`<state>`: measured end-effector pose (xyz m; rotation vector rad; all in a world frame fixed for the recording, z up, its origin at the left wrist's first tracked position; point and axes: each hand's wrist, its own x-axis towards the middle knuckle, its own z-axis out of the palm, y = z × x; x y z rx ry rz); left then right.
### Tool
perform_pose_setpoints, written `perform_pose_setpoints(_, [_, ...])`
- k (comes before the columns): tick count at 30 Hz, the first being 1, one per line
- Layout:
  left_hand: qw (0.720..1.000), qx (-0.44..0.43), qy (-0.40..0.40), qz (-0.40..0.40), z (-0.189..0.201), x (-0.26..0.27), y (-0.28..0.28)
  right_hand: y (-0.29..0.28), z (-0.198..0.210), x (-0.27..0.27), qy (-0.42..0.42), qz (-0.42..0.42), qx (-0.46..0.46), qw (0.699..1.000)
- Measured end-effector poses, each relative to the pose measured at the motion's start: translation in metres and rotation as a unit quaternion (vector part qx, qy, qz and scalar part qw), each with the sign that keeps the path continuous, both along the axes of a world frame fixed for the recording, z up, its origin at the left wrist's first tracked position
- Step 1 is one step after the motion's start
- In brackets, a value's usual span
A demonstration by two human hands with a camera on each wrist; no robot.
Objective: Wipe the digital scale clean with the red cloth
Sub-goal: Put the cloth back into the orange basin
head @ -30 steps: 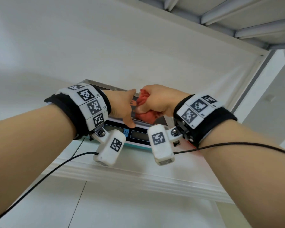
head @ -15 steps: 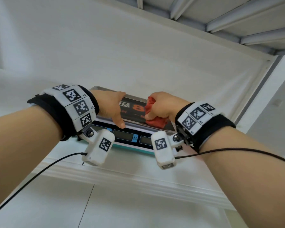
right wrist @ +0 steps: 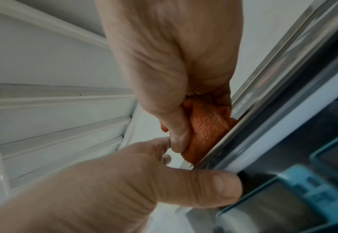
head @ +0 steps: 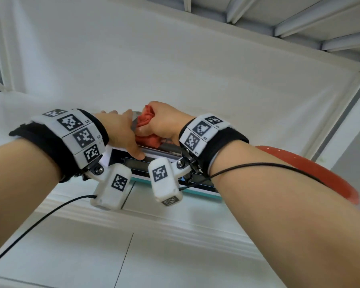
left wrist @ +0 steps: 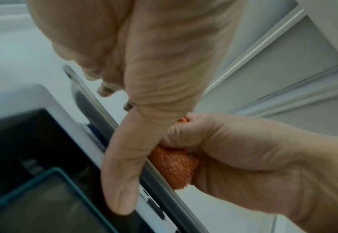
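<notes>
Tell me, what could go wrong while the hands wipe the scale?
The left hand steadies the scale, and its thumb rests by the screen, so it might smudge it. The right hand rubs a bunched cloth on the metal tray close to the left hand, so the two might bump. Hard rubbing could perhaps shift the scale.

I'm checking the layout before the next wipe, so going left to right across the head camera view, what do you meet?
Left hand resting on the scale, with its thumb on the front panel → red cloth → right hand gripping that cloth → red curved object at far right, partly hidden behind the right forearm.
</notes>
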<state>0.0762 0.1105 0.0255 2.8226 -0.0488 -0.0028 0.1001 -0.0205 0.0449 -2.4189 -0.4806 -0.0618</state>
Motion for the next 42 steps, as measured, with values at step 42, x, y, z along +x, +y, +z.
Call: perform_pose_setpoints(42, [0.96, -0.171, 0.03, -0.218, 0.041, -0.024, -0.186, -0.224, 0.059, -0.069, 0.014, -0.281, -0.112, 0.953])
